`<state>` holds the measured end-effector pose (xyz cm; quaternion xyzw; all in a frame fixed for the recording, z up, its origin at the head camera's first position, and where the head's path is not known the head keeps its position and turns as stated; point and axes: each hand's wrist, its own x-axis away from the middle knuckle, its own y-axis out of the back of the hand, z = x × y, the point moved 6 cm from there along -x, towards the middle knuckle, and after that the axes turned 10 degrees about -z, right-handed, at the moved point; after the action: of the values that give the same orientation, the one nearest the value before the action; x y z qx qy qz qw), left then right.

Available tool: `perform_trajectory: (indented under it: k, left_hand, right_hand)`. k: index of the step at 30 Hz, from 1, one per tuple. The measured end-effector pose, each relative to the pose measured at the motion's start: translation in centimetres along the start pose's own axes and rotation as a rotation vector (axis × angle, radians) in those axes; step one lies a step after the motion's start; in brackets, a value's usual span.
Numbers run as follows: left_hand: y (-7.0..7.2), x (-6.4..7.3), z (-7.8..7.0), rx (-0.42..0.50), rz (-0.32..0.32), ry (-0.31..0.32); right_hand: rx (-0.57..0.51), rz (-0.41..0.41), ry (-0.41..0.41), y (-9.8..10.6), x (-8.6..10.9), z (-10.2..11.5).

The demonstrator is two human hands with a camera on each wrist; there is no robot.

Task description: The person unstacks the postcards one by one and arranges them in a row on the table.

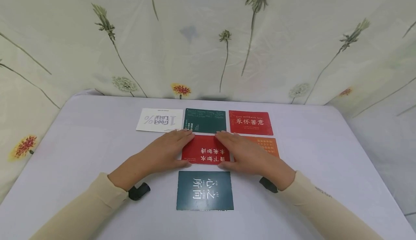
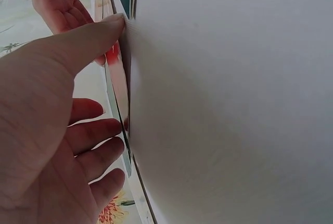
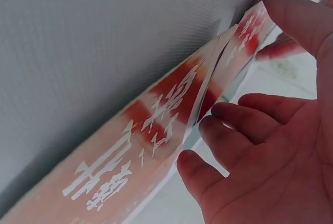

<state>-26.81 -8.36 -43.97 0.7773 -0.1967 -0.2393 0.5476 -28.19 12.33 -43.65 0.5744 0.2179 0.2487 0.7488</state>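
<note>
A red card (image 1: 205,149) with white characters lies flat on the white-covered table, between the two hands. At its left end rests the left hand (image 1: 162,151), fingertips near the top corner and thumb by the lower one. The right hand (image 1: 251,155) mirrors it at the right end and covers part of an orange card (image 1: 270,146). In the left wrist view the left hand's fingers (image 2: 93,133) are spread and fairly straight beside the cards. Loosely bent fingers (image 3: 239,122) of the right hand show along the card edges in the right wrist view.
Behind the hands lie a white "Good Luck" card (image 1: 160,120), a dark green card (image 1: 206,121) and another red card (image 1: 251,122) in a row. A blue-green card (image 1: 205,191) lies nearer the person. A flower-printed curtain (image 1: 201,63) hangs behind the table (image 1: 81,135).
</note>
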Motion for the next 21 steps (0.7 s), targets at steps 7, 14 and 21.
perform_trajectory:
  k: [7,14,21]
  left_hand:
    - [0.0,0.2,0.0,0.002,0.01,0.022]
    - [0.7,0.9,-0.9,-0.004,0.009,0.007]
    - [1.4,2.5,-2.4,0.021,0.014,-0.002]
  right_hand:
    - [-0.015,-0.005,-0.015,0.2,0.3,-0.2]
    - [-0.008,-0.043,-0.03,1.4,1.8,0.3]
    - [-0.004,-0.034,-0.026,2.1,3.7,1.6]
